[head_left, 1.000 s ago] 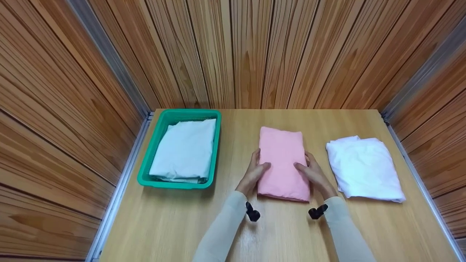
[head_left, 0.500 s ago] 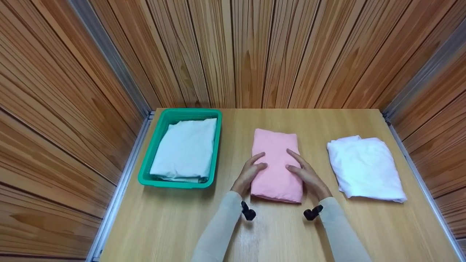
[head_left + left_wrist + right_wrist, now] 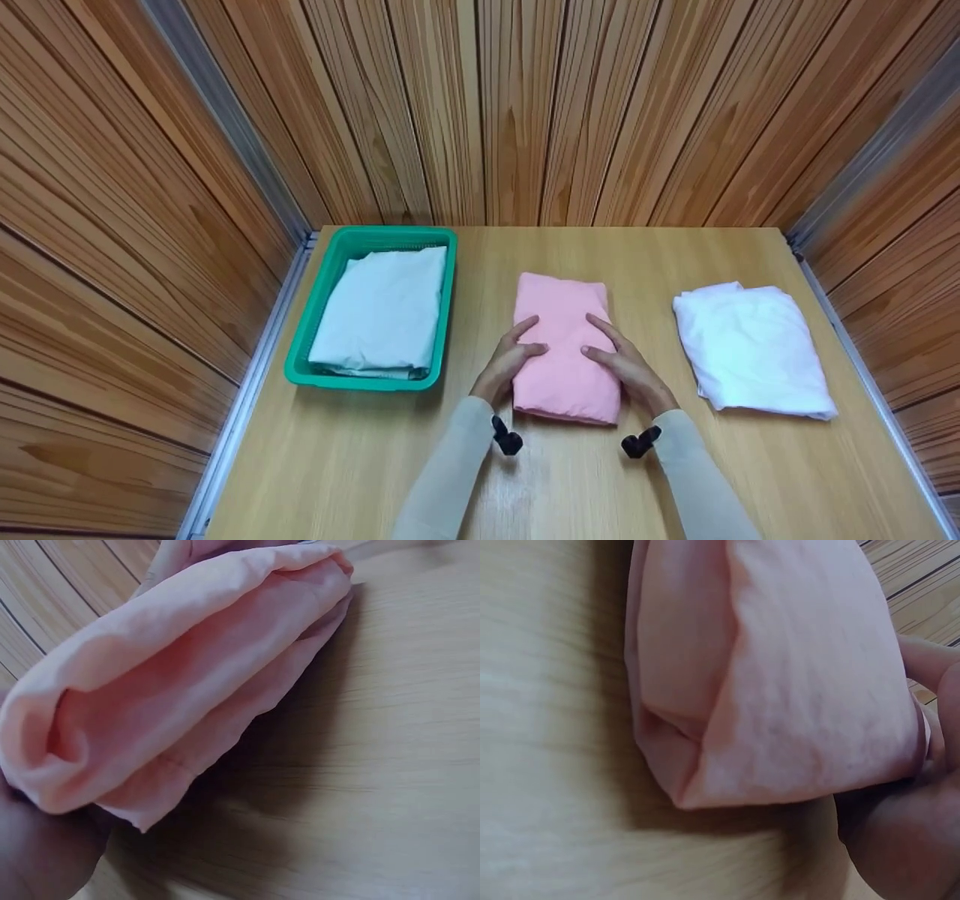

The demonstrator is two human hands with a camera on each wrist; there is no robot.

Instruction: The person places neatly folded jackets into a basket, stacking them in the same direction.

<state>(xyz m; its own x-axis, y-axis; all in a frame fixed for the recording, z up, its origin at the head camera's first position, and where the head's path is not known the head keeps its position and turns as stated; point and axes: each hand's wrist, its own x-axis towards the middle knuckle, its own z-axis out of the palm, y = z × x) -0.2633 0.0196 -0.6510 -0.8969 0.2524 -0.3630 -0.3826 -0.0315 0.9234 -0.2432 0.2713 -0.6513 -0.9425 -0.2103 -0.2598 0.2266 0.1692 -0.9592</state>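
A folded pink cloth [image 3: 564, 382], a thick oblong bundle, lies lengthwise in the middle of the table between both hands. My left hand [image 3: 504, 367] holds its left edge, thumb and index finger spread on the upper face. On the opposite edge my right hand [image 3: 634, 371] grips in the same way; the other fingers of both hands are hidden along the sides. In the left wrist view, the near end of the pink cloth [image 3: 180, 682] shows its stacked layers, with a dark shadow under it. The right wrist view shows a folded corner of the pink cloth [image 3: 802, 690] beside the palm.
To the left stands a green basket [image 3: 300, 345] with a folded pale cloth [image 3: 382, 307] inside. A folded white cloth [image 3: 754, 349] lies on the right of the wooden table [image 3: 360, 465]. Wood-panelled walls [image 3: 510, 112] enclose the back and sides.
The pink cloth has shifted a little left and toward me, along with both hands. The index fingers have come from the sides onto its upper face.
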